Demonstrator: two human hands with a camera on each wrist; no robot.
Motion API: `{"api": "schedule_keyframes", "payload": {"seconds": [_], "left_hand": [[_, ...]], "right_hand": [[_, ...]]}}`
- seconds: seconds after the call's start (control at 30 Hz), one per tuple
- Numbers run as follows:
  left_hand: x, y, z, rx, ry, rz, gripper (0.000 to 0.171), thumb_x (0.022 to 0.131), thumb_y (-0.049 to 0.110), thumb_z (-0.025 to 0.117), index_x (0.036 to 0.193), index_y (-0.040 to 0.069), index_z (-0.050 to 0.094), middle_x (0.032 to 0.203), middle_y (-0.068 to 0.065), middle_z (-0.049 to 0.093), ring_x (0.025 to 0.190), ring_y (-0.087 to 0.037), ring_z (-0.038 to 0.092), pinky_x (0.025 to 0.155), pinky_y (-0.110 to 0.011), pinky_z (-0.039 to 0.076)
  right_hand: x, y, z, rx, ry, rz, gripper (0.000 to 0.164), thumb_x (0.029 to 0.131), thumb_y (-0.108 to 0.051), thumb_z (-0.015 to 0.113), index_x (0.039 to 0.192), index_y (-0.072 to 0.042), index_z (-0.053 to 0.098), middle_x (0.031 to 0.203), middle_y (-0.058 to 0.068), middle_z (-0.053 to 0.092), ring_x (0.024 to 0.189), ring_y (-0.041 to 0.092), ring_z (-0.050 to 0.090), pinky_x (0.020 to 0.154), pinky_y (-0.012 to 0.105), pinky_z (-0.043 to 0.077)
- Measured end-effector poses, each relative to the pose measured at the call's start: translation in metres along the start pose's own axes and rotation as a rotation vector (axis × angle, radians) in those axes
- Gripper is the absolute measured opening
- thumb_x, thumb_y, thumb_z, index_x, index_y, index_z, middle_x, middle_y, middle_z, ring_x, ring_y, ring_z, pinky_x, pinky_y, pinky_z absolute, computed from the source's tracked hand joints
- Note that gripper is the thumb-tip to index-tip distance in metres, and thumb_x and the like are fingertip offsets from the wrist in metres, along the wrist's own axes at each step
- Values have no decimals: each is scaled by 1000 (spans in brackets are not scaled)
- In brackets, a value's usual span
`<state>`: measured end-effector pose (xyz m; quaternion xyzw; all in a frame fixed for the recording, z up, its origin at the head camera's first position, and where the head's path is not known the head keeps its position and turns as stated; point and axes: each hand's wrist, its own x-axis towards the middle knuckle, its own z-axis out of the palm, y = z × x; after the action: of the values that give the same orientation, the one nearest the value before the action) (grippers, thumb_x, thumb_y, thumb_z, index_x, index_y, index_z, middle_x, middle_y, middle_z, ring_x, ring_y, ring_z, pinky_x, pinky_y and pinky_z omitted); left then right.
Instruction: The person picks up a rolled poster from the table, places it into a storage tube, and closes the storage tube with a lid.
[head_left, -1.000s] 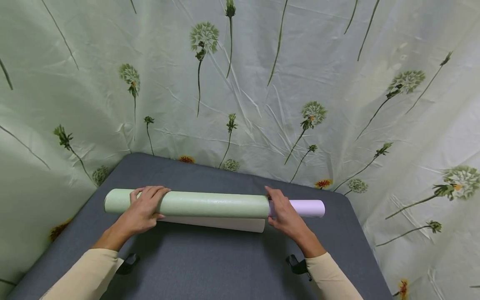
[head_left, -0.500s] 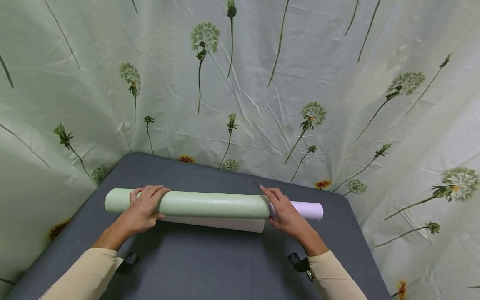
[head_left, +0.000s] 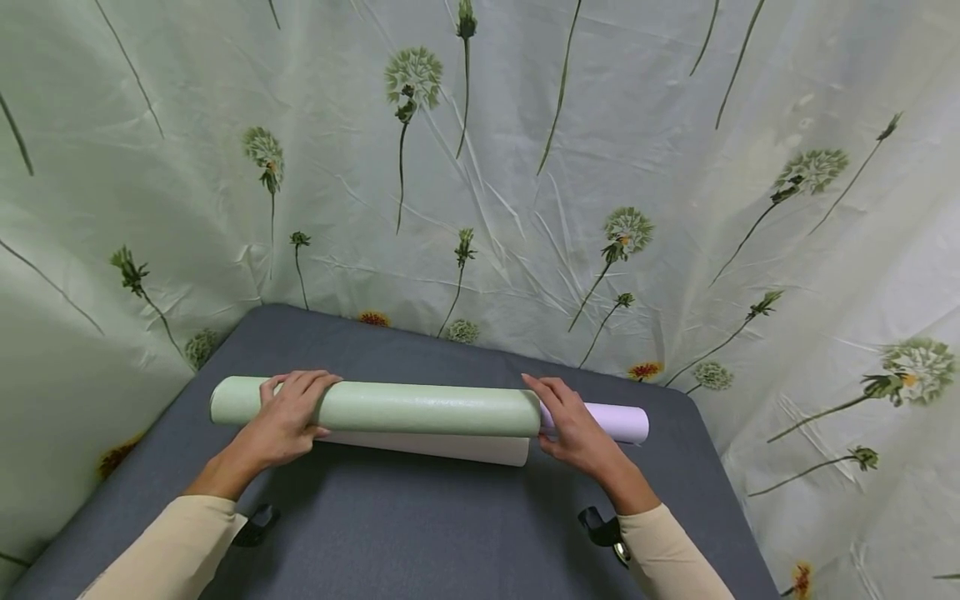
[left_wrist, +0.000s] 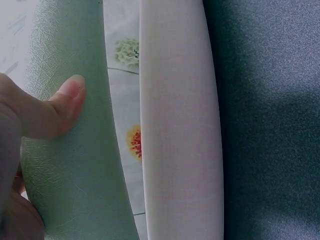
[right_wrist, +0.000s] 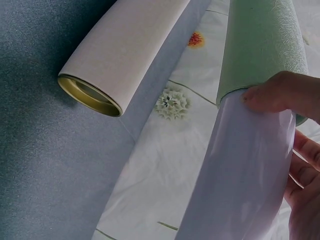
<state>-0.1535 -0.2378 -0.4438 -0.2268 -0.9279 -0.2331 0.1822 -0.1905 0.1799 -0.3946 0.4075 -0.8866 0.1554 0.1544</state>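
A long light-green tube with a textured skin [head_left: 435, 408] is held level above the table. My left hand [head_left: 288, 417] grips it left of its middle, and in the left wrist view the thumb [left_wrist: 70, 102] lies across its side. From its right end sticks out a smooth lilac roll [head_left: 618, 422], narrower than the tube. My right hand [head_left: 573, 429] grips the lilac roll right at the green rim, its thumb [right_wrist: 265, 97] on the near side and fingers behind. How far the lilac roll reaches inside is hidden.
A pale pinkish-white tube [head_left: 450, 447] with a gold-coloured end rim [right_wrist: 90, 95] is below and nearer than the green one. The table has a dark grey cloth [head_left: 405, 533]. Behind hangs a white curtain with dandelion prints [head_left: 510, 208].
My right hand has shifted slightly left, onto the green rim, and the lilac roll's outer end has dipped a little. The left hand and the green tube have hardly moved.
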Motion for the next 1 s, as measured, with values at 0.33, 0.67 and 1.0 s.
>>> {"api": "schedule_keyframes", "payload": {"seconds": [0.33,0.67,1.0], "left_hand": [[1,0,-1,5,-1,5,69,59,-3,87,120,0,54,119,-22,55,111,-41,47,90,-65,22],[3,-1,-4,24,12,10,71,56,-4,88,119,-2,54,117,-22,56,109,-42,48,88,-65,23],[6,-3,-6,5,-16,-2,69,59,-3,87,120,-2,54,119,-24,55,110,-43,46,88,-66,22]], "right_hand": [[-12,4,-11,-2,36,42,96,57,-9,92,140,-8,44,124,16,50,114,35,49,92,58,32],[-48,37,-35,157,217,157,70,63,-1,84,127,-1,57,122,22,51,113,37,46,86,61,26],[-104,79,-49,723,441,510,44,86,12,62,129,7,53,125,0,59,115,4,52,93,17,39]]}}
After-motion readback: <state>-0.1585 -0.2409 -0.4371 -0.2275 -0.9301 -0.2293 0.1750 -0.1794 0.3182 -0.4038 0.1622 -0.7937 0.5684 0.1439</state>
